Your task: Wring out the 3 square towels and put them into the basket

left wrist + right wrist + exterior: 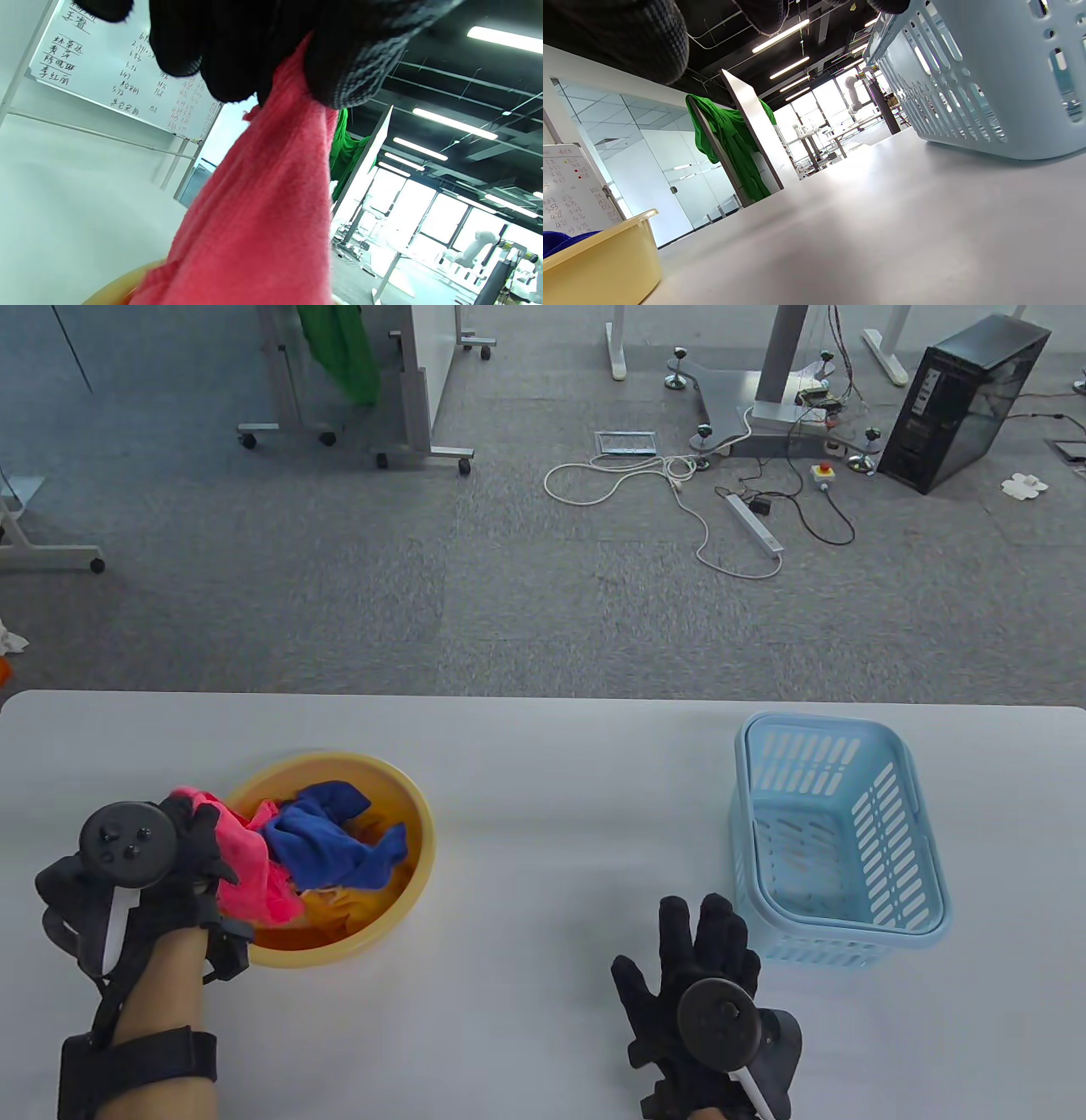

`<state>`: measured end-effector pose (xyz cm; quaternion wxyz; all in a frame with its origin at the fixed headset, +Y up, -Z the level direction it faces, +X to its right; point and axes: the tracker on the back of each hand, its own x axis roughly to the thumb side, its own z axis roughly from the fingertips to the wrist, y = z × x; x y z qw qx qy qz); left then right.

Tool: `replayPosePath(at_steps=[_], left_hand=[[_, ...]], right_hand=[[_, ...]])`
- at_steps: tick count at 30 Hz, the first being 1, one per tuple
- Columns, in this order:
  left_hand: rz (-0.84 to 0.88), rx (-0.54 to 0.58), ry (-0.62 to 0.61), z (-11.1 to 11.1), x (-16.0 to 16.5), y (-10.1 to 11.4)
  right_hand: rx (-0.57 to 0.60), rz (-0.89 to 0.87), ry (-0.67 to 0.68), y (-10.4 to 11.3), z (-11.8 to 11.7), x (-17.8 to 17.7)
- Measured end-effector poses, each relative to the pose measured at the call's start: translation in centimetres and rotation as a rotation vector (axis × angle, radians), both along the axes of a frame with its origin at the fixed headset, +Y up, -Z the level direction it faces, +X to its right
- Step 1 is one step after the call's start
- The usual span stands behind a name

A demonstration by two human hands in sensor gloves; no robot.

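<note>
- Nearest the table camera, the right hand (pixel 704 984) lies palm-down on the white table (pixel 543 780), fingers spread and straight, holding nothing; the tracker sits on its back.
- Across the table from it, the left hand (pixel 161 865) has its fingers curled round one end of the pink towel (pixel 250 857); the left wrist view shows the gloved fingers (pixel 237 51) pinching the cloth, which hangs down from them toward the yellow rim below.
- That pink towel runs from the left hand's grip rightward and down into the yellow basin (pixel 407 831), so its long axis points away from the fingers toward the right hand's side.
- Just beyond it in the basin lies the blue towel (pixel 335 844), bunched, and beneath both an orange-yellow towel (pixel 339 903) shows at the bottom.
- Wringing needs a second grip: the free end of the pink towel lies to the left of the right hand, well apart from it, so by my judgement that hand must cross over to it.
- Beside the right hand's fingertips, just forward and to their right, stands the light blue basket (pixel 920 848), with no towel in it; it is far nearer the right hand than the left.
- No towel has been wrung or placed yet, so the task looks to be at its start.
</note>
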<state>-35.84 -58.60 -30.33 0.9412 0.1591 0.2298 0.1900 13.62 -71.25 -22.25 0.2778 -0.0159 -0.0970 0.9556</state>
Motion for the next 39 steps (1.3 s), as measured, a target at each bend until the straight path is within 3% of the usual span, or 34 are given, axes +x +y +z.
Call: replayPosePath(at_steps=[14,20,25,39], left_hand=[[0.224,0.271,-0.068,1.5,1.7,5.6],[0.176,0.309,-0.104,2.0,3.1,8.3],[0.235,0.376,-0.163,2.2,4.3,10.0],[0.249,0.426,-0.340,1.6,8.2,12.1]], right_hand=[[0.016,-0.034,0.005,0.3,0.0,0.3],[0.017,-0.037,0.009,0.3,0.1,0.3],[0.017,-0.046,0.013,0.4,0.1,0.4],[0.014,-0.086,0.023,0.6,0.1,0.7]])
